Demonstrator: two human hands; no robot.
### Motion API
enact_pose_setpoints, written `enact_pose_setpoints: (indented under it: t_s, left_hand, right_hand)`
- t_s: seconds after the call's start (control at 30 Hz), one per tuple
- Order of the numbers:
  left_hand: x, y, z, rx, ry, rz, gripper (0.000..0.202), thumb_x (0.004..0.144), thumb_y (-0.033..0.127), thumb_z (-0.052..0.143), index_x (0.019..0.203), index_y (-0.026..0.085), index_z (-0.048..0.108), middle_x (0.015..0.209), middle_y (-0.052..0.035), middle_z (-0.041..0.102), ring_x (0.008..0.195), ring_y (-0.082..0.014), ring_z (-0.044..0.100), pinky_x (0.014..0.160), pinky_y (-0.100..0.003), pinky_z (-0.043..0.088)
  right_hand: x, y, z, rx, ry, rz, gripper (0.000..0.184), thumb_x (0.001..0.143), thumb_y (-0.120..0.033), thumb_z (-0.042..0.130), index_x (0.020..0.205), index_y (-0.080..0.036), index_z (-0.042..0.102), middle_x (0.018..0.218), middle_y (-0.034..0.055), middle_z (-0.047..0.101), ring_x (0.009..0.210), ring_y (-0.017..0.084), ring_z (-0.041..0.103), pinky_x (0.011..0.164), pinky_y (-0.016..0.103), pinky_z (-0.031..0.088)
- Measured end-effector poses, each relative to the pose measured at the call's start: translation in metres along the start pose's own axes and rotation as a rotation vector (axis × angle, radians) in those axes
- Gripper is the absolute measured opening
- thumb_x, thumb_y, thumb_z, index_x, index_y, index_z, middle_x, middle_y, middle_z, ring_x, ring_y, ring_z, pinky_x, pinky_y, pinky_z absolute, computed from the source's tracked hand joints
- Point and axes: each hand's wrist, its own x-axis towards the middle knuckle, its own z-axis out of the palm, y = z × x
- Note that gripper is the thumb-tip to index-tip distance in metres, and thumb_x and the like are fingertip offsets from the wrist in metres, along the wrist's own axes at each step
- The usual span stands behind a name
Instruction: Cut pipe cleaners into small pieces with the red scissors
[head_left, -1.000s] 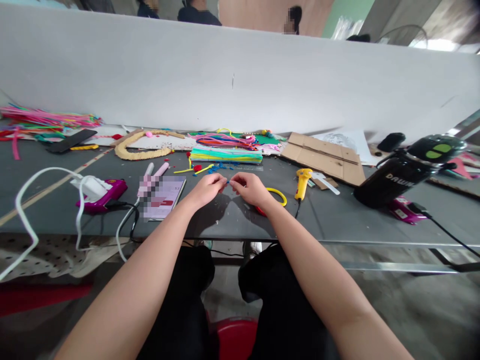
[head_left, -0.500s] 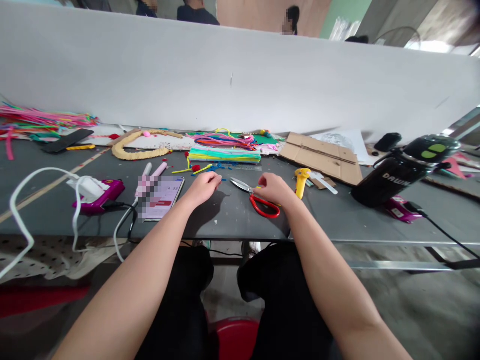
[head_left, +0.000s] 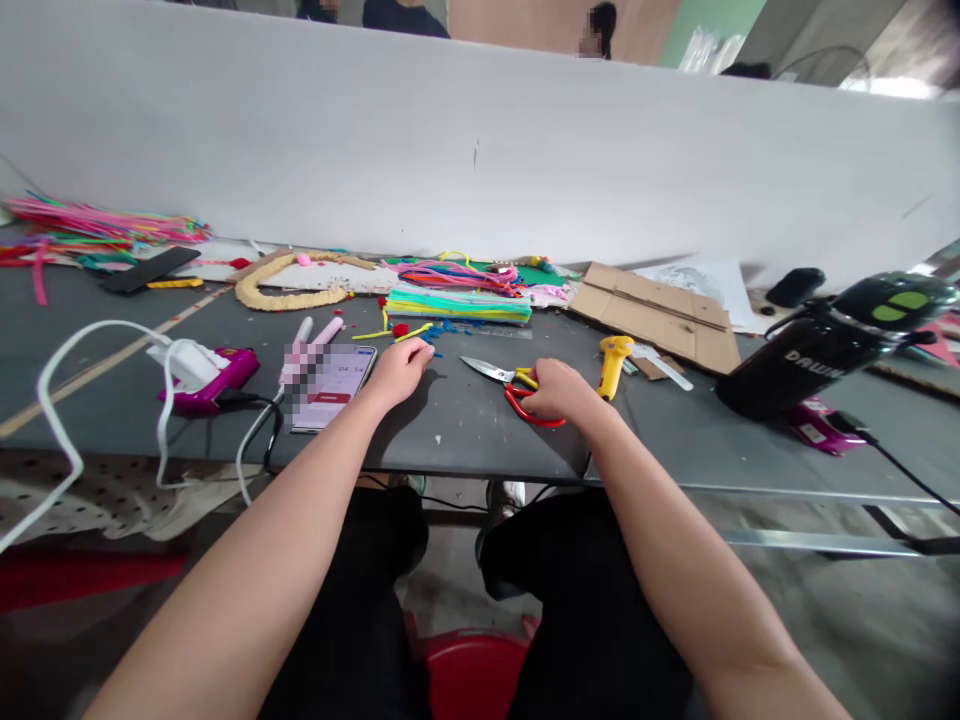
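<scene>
My right hand [head_left: 556,389] is closed on the handles of a pair of scissors [head_left: 490,370], which have one red and one yellow grip. Their blades point left and sit a little apart, low over the grey table or on it. My left hand [head_left: 402,374] rests to the left of the blades with its fingers curled together. Whatever it may hold is hidden or too small to name. Short blue scraps [head_left: 450,327] lie just beyond it, beside a bundle of pipe cleaners [head_left: 459,306] in green, yellow and white.
Left of my left hand lies a phone [head_left: 334,392] showing a timer. Further left is a purple power socket [head_left: 217,385] with white cables. On the right are a yellow glue gun [head_left: 615,366], flat cardboard [head_left: 656,315] and a black bottle [head_left: 817,345]. A white partition [head_left: 480,130] stands behind.
My right hand has settled around the scissors' handles, and the yellow grip now shows. The left hand stays near its place with fingers curled. The whole view has shifted slightly.
</scene>
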Motion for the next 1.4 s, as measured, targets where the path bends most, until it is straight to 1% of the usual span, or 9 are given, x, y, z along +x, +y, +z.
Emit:
enact_pose_setpoints:
  t_s: [0.17,0.23,0.33,0.43,0.6,0.77,0.87,1.07,1.4]
  left_hand:
    - [-0.003,-0.008,0.009,-0.033,0.102,0.0,0.028,0.093,0.038,0.044,0.075,0.02,0.054,0.069,-0.0014,0.058,0.068,-0.0172,0.052,0.067,-0.028,0.037]
    - [-0.002,-0.01,0.011,-0.065,0.116,0.002,0.027,0.093,0.038,0.044,0.076,0.02,0.055,0.07,-0.0017,0.059,0.071,-0.0177,0.055,0.069,-0.028,0.038]
    - [-0.001,-0.011,0.01,-0.076,0.101,-0.01,0.027,0.092,0.039,0.045,0.077,0.019,0.057,0.07,-0.0021,0.059,0.072,-0.0184,0.056,0.068,-0.028,0.038]
    - [0.0,-0.009,0.008,-0.072,0.077,-0.035,0.026,0.092,0.04,0.047,0.08,0.019,0.059,0.072,-0.0027,0.061,0.069,-0.0184,0.056,0.066,-0.028,0.038]
    - [-0.001,-0.006,0.006,-0.097,0.056,-0.035,0.026,0.091,0.038,0.046,0.077,0.019,0.056,0.071,-0.0032,0.061,0.073,-0.0197,0.059,0.069,-0.028,0.04]
    - [-0.002,-0.004,0.005,-0.115,0.053,-0.051,0.027,0.093,0.038,0.045,0.074,0.02,0.053,0.068,-0.0018,0.057,0.077,-0.0205,0.06,0.071,-0.029,0.041]
    - [-0.002,-0.005,0.005,-0.093,0.054,-0.049,0.028,0.094,0.038,0.045,0.074,0.02,0.052,0.068,-0.0011,0.055,0.07,-0.0178,0.055,0.068,-0.028,0.039]
    - [-0.001,-0.008,0.006,-0.096,0.031,-0.05,0.028,0.095,0.041,0.046,0.08,0.019,0.057,0.071,-0.0013,0.058,0.069,-0.0167,0.054,0.066,-0.027,0.039]
    - [-0.001,-0.008,0.007,-0.106,0.0,-0.027,0.029,0.095,0.041,0.046,0.079,0.019,0.057,0.069,0.0,0.056,0.066,-0.0152,0.052,0.064,-0.027,0.037]
  right_hand:
    - [0.001,0.02,0.011,0.261,0.061,-0.04,0.036,0.067,-0.031,0.069,0.1,-0.018,0.066,0.094,0.0059,0.071,0.081,0.019,0.061,0.065,0.027,0.042]
    - [0.001,0.027,0.017,0.356,0.127,-0.048,0.034,0.067,-0.03,0.069,0.098,-0.017,0.067,0.09,0.0045,0.071,0.079,0.017,0.061,0.067,0.026,0.043]
    - [-0.001,0.03,0.024,0.456,0.252,-0.061,0.034,0.07,-0.04,0.071,0.094,-0.017,0.068,0.084,0.0044,0.071,0.073,0.017,0.06,0.066,0.027,0.044]
    - [-0.003,0.027,0.029,0.507,0.314,-0.14,0.036,0.075,-0.051,0.067,0.09,-0.017,0.067,0.079,0.0039,0.07,0.069,0.016,0.059,0.064,0.027,0.043]
    - [0.005,0.025,0.027,0.438,0.293,-0.245,0.041,0.074,-0.056,0.068,0.093,-0.02,0.062,0.076,0.0022,0.068,0.063,0.014,0.053,0.06,0.026,0.04]
    - [0.02,0.031,0.023,0.351,0.168,-0.321,0.039,0.073,-0.056,0.069,0.086,-0.02,0.064,0.067,-0.001,0.061,0.058,0.012,0.046,0.056,0.025,0.036]
    - [0.021,0.033,0.023,0.378,0.186,-0.31,0.038,0.074,-0.056,0.069,0.087,-0.02,0.065,0.064,-0.0021,0.057,0.058,0.012,0.044,0.056,0.025,0.036]
    - [0.019,0.032,0.025,0.398,0.183,-0.29,0.037,0.074,-0.056,0.07,0.085,-0.02,0.067,0.064,-0.0013,0.057,0.059,0.013,0.045,0.055,0.026,0.035]
    - [0.018,0.032,0.027,0.371,0.191,-0.267,0.035,0.074,-0.052,0.072,0.09,-0.02,0.069,0.065,-0.0012,0.057,0.059,0.013,0.045,0.057,0.025,0.037]
